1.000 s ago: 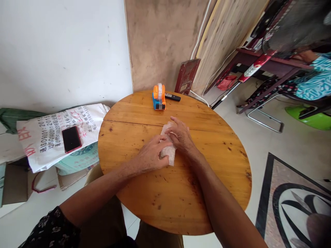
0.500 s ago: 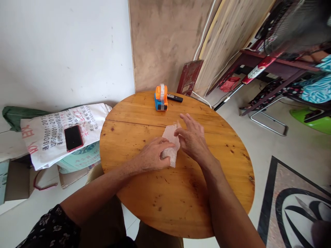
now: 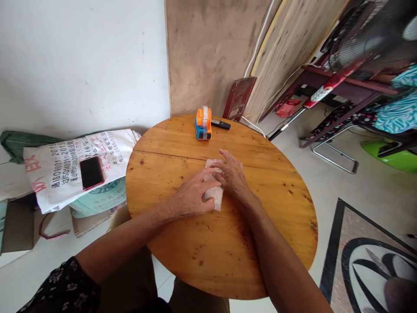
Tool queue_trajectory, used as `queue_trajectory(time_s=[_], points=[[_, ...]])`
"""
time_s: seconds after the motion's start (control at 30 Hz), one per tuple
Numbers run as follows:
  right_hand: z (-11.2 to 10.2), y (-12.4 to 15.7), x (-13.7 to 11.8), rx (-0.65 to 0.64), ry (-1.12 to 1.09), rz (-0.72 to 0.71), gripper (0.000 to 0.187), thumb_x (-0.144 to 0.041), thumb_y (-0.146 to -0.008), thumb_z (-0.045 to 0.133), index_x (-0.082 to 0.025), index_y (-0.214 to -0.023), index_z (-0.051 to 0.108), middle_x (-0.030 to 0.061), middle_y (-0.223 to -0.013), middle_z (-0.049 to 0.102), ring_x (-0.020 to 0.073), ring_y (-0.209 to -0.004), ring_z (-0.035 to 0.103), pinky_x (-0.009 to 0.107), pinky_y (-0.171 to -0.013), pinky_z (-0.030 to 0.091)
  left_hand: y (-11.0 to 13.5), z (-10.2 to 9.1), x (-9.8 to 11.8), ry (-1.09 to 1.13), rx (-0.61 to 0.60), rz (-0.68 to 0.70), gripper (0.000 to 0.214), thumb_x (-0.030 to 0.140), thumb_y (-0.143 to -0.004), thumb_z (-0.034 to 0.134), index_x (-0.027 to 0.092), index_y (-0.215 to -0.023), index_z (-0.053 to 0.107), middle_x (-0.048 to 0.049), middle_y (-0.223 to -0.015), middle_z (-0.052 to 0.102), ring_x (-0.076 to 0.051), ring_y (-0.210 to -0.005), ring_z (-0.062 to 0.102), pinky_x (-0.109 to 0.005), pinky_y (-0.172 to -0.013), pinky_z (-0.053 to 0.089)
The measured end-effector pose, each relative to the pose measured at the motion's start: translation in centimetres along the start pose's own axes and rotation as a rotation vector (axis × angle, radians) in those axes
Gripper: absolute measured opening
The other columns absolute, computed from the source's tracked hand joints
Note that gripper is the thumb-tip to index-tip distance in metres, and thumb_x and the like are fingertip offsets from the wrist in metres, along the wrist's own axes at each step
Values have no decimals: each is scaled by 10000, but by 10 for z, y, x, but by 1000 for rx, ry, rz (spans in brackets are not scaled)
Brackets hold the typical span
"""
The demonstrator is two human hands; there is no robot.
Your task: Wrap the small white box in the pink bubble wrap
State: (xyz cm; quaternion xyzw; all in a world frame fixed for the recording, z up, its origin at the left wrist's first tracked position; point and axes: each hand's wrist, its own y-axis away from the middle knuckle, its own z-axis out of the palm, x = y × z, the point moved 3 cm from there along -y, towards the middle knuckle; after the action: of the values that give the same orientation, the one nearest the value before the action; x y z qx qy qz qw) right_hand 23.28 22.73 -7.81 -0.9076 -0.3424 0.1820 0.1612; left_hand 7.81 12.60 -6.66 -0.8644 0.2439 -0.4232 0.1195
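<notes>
small white packet [image 3: 215,201] flat at centre of round wooden table [image 3: 276,208] | left hand [image 3: 192,198] pressed on its 9 o'clock side, fingers flat | right hand [image 3: 232,174] spread over its 1 o'clock end | tape dispenser [image 3: 203,123] well apart at 12

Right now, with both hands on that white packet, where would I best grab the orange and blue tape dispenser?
Probably by the blue base of the tape dispenser, across its narrow sides, reaching over from the near side. It stands upright with the orange wheel on top, apart from the black remote beside it.
</notes>
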Motion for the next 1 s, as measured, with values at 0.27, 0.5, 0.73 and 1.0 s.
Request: queue_trajectory(time_s=[0.27,0.5,0.73,1.0], points=[[-19,9,28,160,-286,197,309,-280,-837,569,-208,-1114,685,168,-1422,540,324,-1336,498,559,-1105,368,3,2,-4,-34,-55,-84,447,208,-745,606,187,-1186,680,-141,-1459,491,-281,-1141,623,-438,-975,537],[-8,2,37,64,-423,251,539,-257,-752,581,-244,-1290,577,119,-1459,522,324,-1388,433,579,-1158,280,2,4,-6,-42,-50,-52,469,227,-748,581,187,-1206,671,-117,-1327,598,-268,-1101,623,-414,-959,528],[-10,0,31,114,-586,242,474,-329,-782,589,-227,-1244,573,89,-1129,669,282,-1126,590,506,-1041,421,-1,3,-5,-54,-66,47,465,173,-737,532,187,-1182,668,-66,-1193,692,-228,-989,635,-396,-975,487],[-11,-1,30,123,-511,284,243,-368,-837,552,-218,-983,676,82,-1034,719,266,-1014,630,468,-969,457,-2,2,-2,-71,-72,49,473,169,-727,525,166,-1175,675,-71,-1181,705,-238,-950,616,-399,-954,485]])
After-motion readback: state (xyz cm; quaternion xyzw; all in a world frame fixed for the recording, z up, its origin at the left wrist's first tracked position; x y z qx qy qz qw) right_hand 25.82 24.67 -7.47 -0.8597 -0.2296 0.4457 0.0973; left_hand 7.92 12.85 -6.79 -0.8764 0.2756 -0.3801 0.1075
